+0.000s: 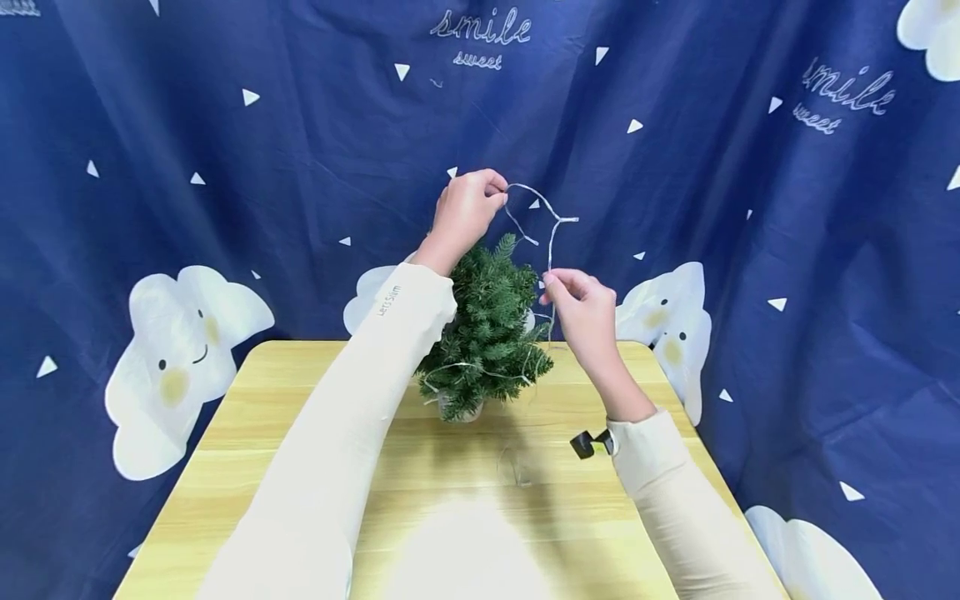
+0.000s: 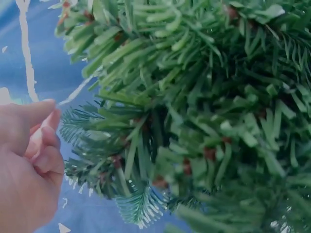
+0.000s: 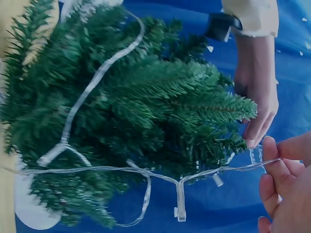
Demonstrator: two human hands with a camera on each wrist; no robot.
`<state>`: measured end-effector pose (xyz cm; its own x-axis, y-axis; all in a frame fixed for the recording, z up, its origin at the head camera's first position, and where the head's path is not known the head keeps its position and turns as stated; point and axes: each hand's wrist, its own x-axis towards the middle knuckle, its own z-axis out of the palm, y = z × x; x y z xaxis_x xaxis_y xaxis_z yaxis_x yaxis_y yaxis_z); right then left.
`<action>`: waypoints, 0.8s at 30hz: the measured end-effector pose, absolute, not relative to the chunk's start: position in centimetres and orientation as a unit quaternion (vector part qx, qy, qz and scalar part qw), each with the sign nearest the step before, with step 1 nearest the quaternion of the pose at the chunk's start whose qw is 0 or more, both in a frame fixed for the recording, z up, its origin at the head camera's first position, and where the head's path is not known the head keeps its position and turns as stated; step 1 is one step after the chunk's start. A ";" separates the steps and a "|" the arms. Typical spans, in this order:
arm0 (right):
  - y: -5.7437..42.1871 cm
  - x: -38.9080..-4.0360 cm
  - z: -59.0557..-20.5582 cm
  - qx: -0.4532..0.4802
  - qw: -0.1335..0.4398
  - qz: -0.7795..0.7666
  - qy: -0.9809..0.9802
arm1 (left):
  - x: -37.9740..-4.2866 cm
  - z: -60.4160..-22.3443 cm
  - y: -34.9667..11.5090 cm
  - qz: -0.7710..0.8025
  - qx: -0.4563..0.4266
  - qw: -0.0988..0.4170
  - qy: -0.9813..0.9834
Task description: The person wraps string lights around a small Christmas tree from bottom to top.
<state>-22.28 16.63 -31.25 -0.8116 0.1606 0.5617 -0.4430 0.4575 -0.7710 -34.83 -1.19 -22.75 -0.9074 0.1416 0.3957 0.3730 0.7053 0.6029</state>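
Note:
A small green artificial Christmas tree stands upright on the table, a clear string of lights looped partly round its lower branches. Above the treetop, my left hand pinches the string between thumb and fingers. My right hand, to the right of the tree, pinches a lower stretch of the same string. Between the hands the wire arches up, with a small bulb sticking out sideways. In the right wrist view the light string crosses the branches and runs to the right hand. Needles fill most of the left wrist view.
The wooden table reaches back to a dark blue curtain printed with clouds and triangles. A thin clear loop, too faint to identify, lies on the tabletop in front of the tree. A black wrist camera sits at the right cuff.

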 end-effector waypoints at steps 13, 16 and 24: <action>16.5 -24.3 -29.9 0.076 0.267 0.484 -0.830 | -33.1 -22.2 -1.7 -0.270 -0.240 0.116 -0.925; 16.6 -24.2 -29.8 0.079 0.264 0.492 -0.826 | -32.5 -22.1 -1.7 -0.267 -0.256 0.095 -0.924; 16.6 -24.1 -29.3 0.083 0.266 0.512 -0.812 | -31.0 -22.0 -1.2 -0.223 -0.283 0.055 -0.931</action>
